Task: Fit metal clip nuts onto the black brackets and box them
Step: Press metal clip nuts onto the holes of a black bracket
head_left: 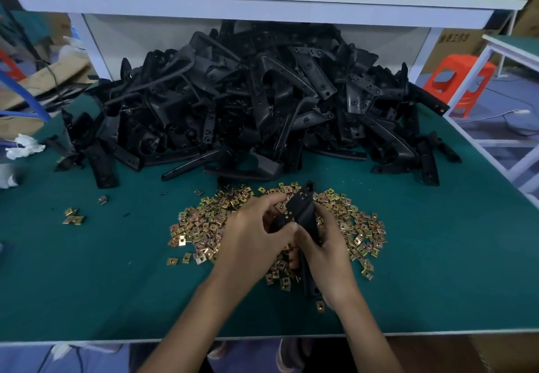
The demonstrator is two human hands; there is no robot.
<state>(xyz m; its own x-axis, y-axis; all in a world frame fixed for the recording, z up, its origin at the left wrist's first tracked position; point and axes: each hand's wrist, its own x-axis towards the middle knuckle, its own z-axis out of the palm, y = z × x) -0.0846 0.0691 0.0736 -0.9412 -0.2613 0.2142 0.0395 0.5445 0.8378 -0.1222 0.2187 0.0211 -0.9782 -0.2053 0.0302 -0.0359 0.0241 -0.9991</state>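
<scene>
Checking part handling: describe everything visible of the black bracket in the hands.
The black bracket looks like matte moulded plastic, long and narrow, with small square holes in its upper face. It tilts away from the person above the clip nut pile. Left hand and right hand both grip it.

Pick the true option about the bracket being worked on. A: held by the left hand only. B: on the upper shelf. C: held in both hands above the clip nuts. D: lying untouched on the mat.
C: the left hand and the right hand both grip the bracket over the clip nuts.
</scene>
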